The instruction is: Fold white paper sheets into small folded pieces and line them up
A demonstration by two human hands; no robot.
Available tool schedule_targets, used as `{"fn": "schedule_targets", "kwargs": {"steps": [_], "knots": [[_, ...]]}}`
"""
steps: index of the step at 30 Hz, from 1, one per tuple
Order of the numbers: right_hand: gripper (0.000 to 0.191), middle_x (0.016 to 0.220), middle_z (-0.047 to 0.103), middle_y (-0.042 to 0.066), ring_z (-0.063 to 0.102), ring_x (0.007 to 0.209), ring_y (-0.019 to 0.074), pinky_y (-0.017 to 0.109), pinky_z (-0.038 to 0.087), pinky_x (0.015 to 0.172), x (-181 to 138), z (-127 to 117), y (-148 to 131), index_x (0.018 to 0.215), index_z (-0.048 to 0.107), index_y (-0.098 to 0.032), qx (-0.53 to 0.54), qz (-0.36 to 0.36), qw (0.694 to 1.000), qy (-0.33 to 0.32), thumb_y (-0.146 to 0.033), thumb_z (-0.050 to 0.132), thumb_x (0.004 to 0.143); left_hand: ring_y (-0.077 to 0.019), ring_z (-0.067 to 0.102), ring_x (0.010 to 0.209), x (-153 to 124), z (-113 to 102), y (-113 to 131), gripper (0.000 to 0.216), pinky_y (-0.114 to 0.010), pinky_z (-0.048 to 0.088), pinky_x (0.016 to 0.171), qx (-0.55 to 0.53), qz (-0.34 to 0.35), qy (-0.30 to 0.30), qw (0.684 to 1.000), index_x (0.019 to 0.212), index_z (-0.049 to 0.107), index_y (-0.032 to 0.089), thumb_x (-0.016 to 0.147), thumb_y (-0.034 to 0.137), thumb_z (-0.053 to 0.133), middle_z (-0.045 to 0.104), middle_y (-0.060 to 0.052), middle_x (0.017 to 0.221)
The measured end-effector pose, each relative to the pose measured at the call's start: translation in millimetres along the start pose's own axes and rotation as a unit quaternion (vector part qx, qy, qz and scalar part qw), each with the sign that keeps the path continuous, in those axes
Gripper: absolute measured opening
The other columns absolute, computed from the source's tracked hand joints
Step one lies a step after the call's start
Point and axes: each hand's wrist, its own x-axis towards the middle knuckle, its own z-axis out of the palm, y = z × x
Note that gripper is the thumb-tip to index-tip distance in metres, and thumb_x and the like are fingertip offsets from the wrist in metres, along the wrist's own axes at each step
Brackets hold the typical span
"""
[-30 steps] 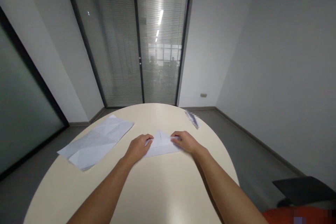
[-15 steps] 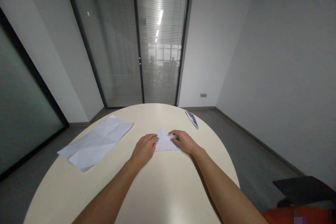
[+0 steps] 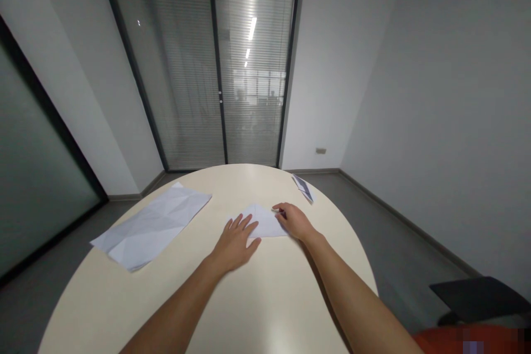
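Note:
A folded piece of white paper (image 3: 265, 225) with a pointed top lies in front of me on the round table. My left hand (image 3: 236, 242) is open, its fingers spread over the paper's left part and the thumb out by its lower edge. At the right side, my right hand (image 3: 295, 221) has its fingers curled in and closed at the paper's edge, which it seems to pinch. The fingertips are partly hidden, and the paper's left and right ends are covered by the hands.
Larger creased white sheets (image 3: 155, 227) lie on the table's left side. Near the far right edge rests a small folded paper piece (image 3: 303, 188). The round cream table (image 3: 249, 310) curves away toward a glass partition with blinds. A dark chair part (image 3: 481, 296) is at the lower right.
My left hand has opened from a closed pose and spread over the paper's left part. My right hand has curled its fingers in more and shifted slightly right.

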Motion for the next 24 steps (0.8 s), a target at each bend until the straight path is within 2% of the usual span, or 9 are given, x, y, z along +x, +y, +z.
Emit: {"fn": "schedule_targets", "kwargs": {"steps": [4, 7, 10, 12, 14, 16, 19, 24], "knots": [[0.031, 0.120, 0.066, 0.013, 0.056, 0.114, 0.0278, 0.037, 0.041, 0.099, -2.1, -7.3, -22.9, 0.117, 0.070, -0.019, -0.086, 0.024, 0.995, 0.043, -0.019, 0.053, 0.091, -0.0335, 0.022, 0.151, 0.1, 0.7, 2.7, 0.058, -0.059, 0.018, 0.121, 0.012, -0.016, -0.015, 1.000, 0.151, 0.040, 0.026, 0.099, 0.052, 0.037, 0.029, -0.006, 0.163], [0.037, 0.129, 0.063, 0.013, 0.054, 0.120, 0.0266, 0.038, 0.037, 0.106, -5.4, -0.7, -50.3, 0.127, 0.065, -0.017, -0.055, -0.005, 0.996, 0.066, -0.027, 0.044, 0.098, -0.0331, 0.020, 0.151, 1.2, 1.5, 3.5, 0.059, -0.059, 0.017, 0.121, 0.022, -0.028, -0.018, 0.999, 0.152, 0.038, 0.025, 0.099, 0.049, 0.036, 0.027, -0.006, 0.163], [0.053, 0.146, 0.053, 0.013, 0.046, 0.135, 0.0230, 0.035, 0.030, 0.115, -10.8, 16.3, -73.5, 0.142, 0.052, -0.013, 0.019, -0.068, 0.997, 0.014, -0.042, 0.031, 0.104, -0.0323, 0.018, 0.152, 2.5, 2.2, 3.5, 0.059, -0.057, 0.016, 0.122, 0.030, -0.033, -0.025, 0.999, 0.153, 0.037, 0.021, 0.099, 0.045, 0.034, 0.027, -0.007, 0.163], [0.064, 0.155, 0.041, 0.015, 0.035, 0.144, 0.0236, 0.039, 0.024, 0.119, -14.0, 27.3, -81.1, 0.150, 0.041, -0.010, 0.042, -0.061, 0.996, -0.053, -0.051, 0.023, 0.104, -0.0316, 0.017, 0.152, 2.9, 2.7, 3.6, 0.061, -0.056, 0.016, 0.122, 0.036, -0.032, -0.028, 0.998, 0.155, 0.033, 0.018, 0.098, 0.042, 0.032, 0.025, -0.007, 0.164], [0.073, 0.161, 0.029, 0.014, 0.023, 0.150, 0.0253, 0.044, 0.016, 0.122, -15.4, 33.9, -81.7, 0.155, 0.031, -0.009, 0.045, -0.032, 0.991, -0.119, -0.058, 0.017, 0.103, -0.0312, 0.016, 0.152, 3.0, 3.6, 3.5, 0.063, -0.055, 0.017, 0.122, 0.040, -0.034, -0.028, 0.998, 0.157, 0.028, 0.017, 0.098, 0.041, 0.031, 0.022, -0.007, 0.164], [0.078, 0.163, 0.021, 0.014, 0.015, 0.152, 0.0257, 0.046, 0.011, 0.123, -14.8, 35.0, -77.4, 0.157, 0.024, -0.008, 0.037, -0.008, 0.987, -0.158, -0.062, 0.014, 0.101, -0.0310, 0.015, 0.153, 3.3, 5.5, 3.1, 0.063, -0.055, 0.017, 0.122, 0.042, -0.042, -0.027, 0.998, 0.157, 0.028, 0.017, 0.099, 0.043, 0.029, 0.021, -0.007, 0.165], [0.077, 0.164, 0.014, 0.013, 0.008, 0.153, 0.0247, 0.044, 0.007, 0.123, -11.9, 29.5, -67.4, 0.158, 0.020, -0.007, 0.013, 0.016, 0.985, -0.174, -0.059, 0.014, 0.102, -0.0316, 0.015, 0.153, 4.0, 9.3, 1.5, 0.068, -0.054, 0.016, 0.122, 0.049, -0.058, -0.023, 0.997, 0.155, 0.032, 0.013, 0.099, 0.051, 0.026, 0.022, -0.011, 0.164], [0.078, 0.165, 0.008, 0.015, 0.003, 0.153, 0.0247, 0.042, 0.006, 0.123, -9.1, 21.1, -55.3, 0.158, 0.016, -0.003, -0.032, 0.062, 0.981, -0.181, -0.057, 0.015, 0.102, -0.0336, 0.016, 0.152, 5.2, 12.0, 0.0, 0.078, -0.050, 0.017, 0.122, 0.059, -0.087, -0.018, 0.994, 0.154, 0.029, 0.004, 0.099, 0.058, 0.022, 0.020, -0.019, 0.163]]}}
